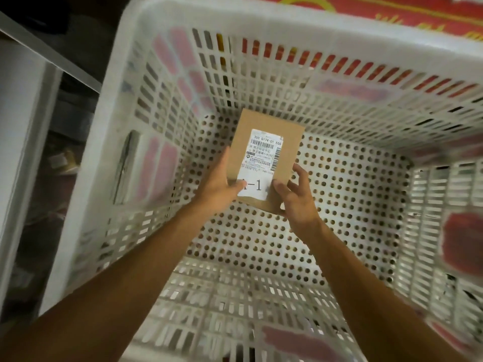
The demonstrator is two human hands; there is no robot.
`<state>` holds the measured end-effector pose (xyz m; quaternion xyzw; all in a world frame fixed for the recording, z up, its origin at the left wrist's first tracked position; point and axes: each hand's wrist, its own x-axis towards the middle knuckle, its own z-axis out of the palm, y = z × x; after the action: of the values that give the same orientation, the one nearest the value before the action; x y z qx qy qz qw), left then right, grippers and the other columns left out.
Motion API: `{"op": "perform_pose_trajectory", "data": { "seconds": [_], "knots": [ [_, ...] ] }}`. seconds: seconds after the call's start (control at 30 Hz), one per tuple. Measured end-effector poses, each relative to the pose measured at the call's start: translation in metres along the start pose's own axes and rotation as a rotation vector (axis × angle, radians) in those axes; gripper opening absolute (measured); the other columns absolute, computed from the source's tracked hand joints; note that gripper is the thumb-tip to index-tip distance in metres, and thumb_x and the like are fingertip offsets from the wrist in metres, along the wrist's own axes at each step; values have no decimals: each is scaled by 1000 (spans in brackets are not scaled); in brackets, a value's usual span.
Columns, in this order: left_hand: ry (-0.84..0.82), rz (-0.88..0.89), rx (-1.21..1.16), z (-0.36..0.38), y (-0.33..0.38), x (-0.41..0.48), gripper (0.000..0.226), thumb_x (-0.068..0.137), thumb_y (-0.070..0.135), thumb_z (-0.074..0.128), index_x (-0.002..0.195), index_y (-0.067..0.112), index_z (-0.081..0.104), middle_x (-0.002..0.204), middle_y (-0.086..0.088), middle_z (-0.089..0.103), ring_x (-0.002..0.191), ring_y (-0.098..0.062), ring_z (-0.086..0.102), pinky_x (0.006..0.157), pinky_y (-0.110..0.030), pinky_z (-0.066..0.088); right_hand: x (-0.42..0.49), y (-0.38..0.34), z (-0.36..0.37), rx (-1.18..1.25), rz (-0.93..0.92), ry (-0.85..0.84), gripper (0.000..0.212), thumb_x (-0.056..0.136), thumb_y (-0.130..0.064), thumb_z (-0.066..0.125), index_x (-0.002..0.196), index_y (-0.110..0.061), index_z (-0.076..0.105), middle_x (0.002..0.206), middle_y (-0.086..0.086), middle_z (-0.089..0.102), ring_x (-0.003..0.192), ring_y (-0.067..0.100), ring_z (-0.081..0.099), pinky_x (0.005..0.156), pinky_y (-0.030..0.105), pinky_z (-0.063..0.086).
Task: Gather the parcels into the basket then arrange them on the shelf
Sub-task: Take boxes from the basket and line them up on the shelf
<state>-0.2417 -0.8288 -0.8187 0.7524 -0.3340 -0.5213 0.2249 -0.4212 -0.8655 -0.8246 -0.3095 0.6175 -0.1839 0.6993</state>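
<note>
I see the left hand [218, 188] and right hand [296, 202] gripping a labelled cardboard parcel [264, 158] at frame centre, inside the white perforated basket [287, 24]. A grey shelf [23, 126] stands at the left and a red printed surface [392, 11] lies upper right.

A white slotted basket [313, 30] sits against a red surface with yellow markings [392, 11], seen beyond the basket's far rim and through its slots. Left of the basket stands a pale shelf [21, 126].
</note>
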Motion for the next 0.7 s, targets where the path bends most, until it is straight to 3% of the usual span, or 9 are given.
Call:
{"op": "perform_pose_trajectory", "data": {
  "seconds": [0.1,0.17,0.33,0.43,0.5,0.53,0.6,0.63,0.7],
  "knots": [
    [-83,-30,-48,-5,10,-4,86,84,5,68,150,32,19,141,8,45,125,-11,48,104,-35,44,-10,-5,-11,-8,20,-44,55,96,-14,61,141,-30,34,133,6,58,117,27,58,65,38,59],
    [-121,-30,-106,-9,20,-15,88,83,4,70,151,30,19,134,14,45,122,-9,48,96,-27,44,-22,-11,-17,9,15,-41,63,92,-12,65,143,-31,34,132,4,58,115,24,59,63,33,59],
    [-181,20,-157,-21,39,-61,88,83,6,71,151,29,20,141,10,42,90,17,50,68,-4,43,-71,-23,-27,63,-69,-3,69,89,-7,68,146,-32,37,135,3,58,116,27,61,87,50,58],
    [-162,77,-152,-27,49,-93,89,82,11,73,151,31,21,140,15,40,107,10,46,67,1,39,-108,-35,-30,45,-126,34,68,88,-6,68,145,-32,39,137,2,57,116,24,62,93,52,55],
    [-179,126,-163,-34,59,-111,88,82,12,73,151,30,22,127,28,38,109,17,43,75,4,38,-134,-43,-28,50,-174,63,68,88,-4,68,146,-27,39,137,3,58,116,24,62,92,50,55],
    [-201,141,-166,-37,64,-117,88,82,15,74,151,31,22,128,30,40,108,20,45,86,-2,42,-144,-46,-27,59,-198,66,70,89,-3,67,149,-25,37,138,3,58,117,23,62,91,47,57],
    [-247,191,-145,-50,81,-136,92,78,28,78,150,38,23,142,21,42,123,7,47,108,-32,42,-173,-57,-23,67,-259,69,73,92,-2,63,153,-23,31,139,1,58,118,19,62,86,34,58],
    [-259,222,-139,-54,87,-140,93,75,34,79,149,42,23,147,15,41,130,-3,45,110,-41,40,-182,-62,-20,64,-287,73,73,92,-1,62,154,-23,30,139,0,59,118,18,63,86,31,58],
    [-278,296,-120,-68,110,-159,93,76,30,78,150,39,22,150,9,39,134,-10,42,110,-45,39,-211,-76,-17,63,-350,102,74,92,-1,62,154,-23,30,139,1,59,119,17,63,92,35,57]
  ]
}}
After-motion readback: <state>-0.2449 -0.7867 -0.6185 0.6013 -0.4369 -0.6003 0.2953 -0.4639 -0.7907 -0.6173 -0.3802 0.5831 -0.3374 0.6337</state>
